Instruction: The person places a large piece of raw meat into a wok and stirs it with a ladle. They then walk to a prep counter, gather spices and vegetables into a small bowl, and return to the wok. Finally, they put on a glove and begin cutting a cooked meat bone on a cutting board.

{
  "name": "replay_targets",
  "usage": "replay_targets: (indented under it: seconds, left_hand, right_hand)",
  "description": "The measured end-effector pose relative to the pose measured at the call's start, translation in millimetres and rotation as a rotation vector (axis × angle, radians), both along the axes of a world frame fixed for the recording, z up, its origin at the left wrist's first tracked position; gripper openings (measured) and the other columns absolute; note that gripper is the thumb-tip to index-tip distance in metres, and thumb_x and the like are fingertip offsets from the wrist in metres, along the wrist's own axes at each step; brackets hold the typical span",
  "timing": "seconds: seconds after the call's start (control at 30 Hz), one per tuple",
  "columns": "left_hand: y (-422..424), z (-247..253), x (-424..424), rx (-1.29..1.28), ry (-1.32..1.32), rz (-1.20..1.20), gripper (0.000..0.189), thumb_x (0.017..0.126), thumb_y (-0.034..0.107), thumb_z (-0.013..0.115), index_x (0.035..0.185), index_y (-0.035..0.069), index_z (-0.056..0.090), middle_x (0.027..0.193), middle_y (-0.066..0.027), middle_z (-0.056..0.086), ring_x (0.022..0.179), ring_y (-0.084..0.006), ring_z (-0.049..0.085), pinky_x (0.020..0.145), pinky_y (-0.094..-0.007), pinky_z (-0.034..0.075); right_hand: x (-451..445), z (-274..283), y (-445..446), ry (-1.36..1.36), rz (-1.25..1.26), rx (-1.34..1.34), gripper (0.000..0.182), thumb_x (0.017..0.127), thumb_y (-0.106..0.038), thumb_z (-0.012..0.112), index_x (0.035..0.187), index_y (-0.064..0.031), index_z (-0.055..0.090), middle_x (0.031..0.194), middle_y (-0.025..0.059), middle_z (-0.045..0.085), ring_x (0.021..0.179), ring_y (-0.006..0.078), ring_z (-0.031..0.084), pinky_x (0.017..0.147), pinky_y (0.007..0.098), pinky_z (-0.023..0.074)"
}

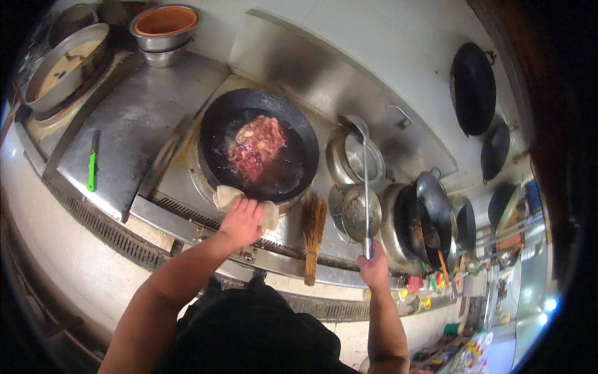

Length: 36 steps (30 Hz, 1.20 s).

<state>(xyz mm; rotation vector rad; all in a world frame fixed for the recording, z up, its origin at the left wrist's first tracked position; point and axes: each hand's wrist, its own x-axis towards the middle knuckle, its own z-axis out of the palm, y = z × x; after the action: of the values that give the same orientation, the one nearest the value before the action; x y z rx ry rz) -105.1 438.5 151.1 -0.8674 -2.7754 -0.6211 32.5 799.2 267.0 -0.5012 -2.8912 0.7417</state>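
Raw-looking red meat pieces lie in a clump in a black wok on the range. My left hand grips the wok's near rim through a folded beige cloth. Held in my right hand is a long-handled metal ladle, its bowl end over the metal pots right of the wok. Beneath the ladle's handle sits a round metal strainer or bowl. A bamboo wok brush rests between my hands near the range's front edge.
A green-handled knife lies on the steel counter at left. Beyond it stand a large pan of pale liquid and stacked metal bowls. More woks stand at right, and others hang on the wall.
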Motion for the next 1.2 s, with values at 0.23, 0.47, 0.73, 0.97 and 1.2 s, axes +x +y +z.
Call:
replay_targets:
  seconds: [0.23, 0.47, 0.73, 0.97, 1.2]
  left_hand:
    - [13, 1, -41, -0.141, -0.084, -0.050, 0.030, 0.069, 0.024, 0.063, 0.092, 0.004, 0.059, 0.080, -0.0128, 0.067, 0.082, -0.0294, 0.064, 0.082, -0.0423, 0.047]
    - [5, 10, 17, 0.116, 0.090, 0.057, 0.044, 0.071, 0.019, 0.065, 0.111, 0.005, 0.056, 0.121, -0.0183, 0.051, 0.114, -0.0342, 0.049, 0.092, -0.0466, 0.042]
    - [-132, -147, 261, 0.031, -0.629, 0.552, 0.050, 0.071, 0.025, 0.069, 0.112, 0.000, 0.057, 0.121, -0.0233, 0.050, 0.114, -0.0399, 0.048, 0.095, -0.0452, 0.044]
    - [-230, -181, 455, -0.351, -1.495, 0.988, 0.046, 0.078, 0.034, 0.063, 0.107, -0.001, 0.062, 0.107, -0.0222, 0.064, 0.106, -0.0350, 0.060, 0.090, -0.0417, 0.048]
    - [-233, -221, 461, 0.123, -1.058, 1.181, 0.043, 0.074, 0.034, 0.067, 0.104, 0.002, 0.064, 0.102, -0.0202, 0.066, 0.100, -0.0356, 0.062, 0.086, -0.0425, 0.050]
  right_hand:
    - [79, -53, 28, 0.027, -0.379, -0.822, 0.026, 0.075, 0.000, 0.056, 0.100, -0.0001, 0.051, 0.060, 0.0060, 0.052, 0.040, 0.0163, 0.050, 0.035, 0.0296, 0.0398]
    - [121, -139, 102, 0.034, -0.442, -1.918, 0.042, 0.081, -0.022, 0.054, 0.118, -0.0027, 0.052, 0.067, 0.0115, 0.059, 0.048, 0.0218, 0.057, 0.043, 0.0376, 0.0476]
    - [116, -220, 135, -0.264, -0.454, -0.501, 0.043, 0.078, -0.014, 0.066, 0.114, 0.0026, 0.051, 0.084, 0.0205, 0.063, 0.067, 0.0327, 0.062, 0.060, 0.0435, 0.0507]
    - [13, -126, -5, 0.262, 0.305, 0.142, 0.054, 0.069, -0.008, 0.067, 0.120, 0.0004, 0.049, 0.116, 0.0233, 0.052, 0.108, 0.0424, 0.049, 0.095, 0.0487, 0.0395]
    - [-9, -118, -238, -0.474, 1.043, -0.087, 0.041, 0.083, -0.025, 0.060, 0.120, -0.0082, 0.056, 0.115, 0.0182, 0.059, 0.103, 0.0336, 0.059, 0.089, 0.0420, 0.0472]
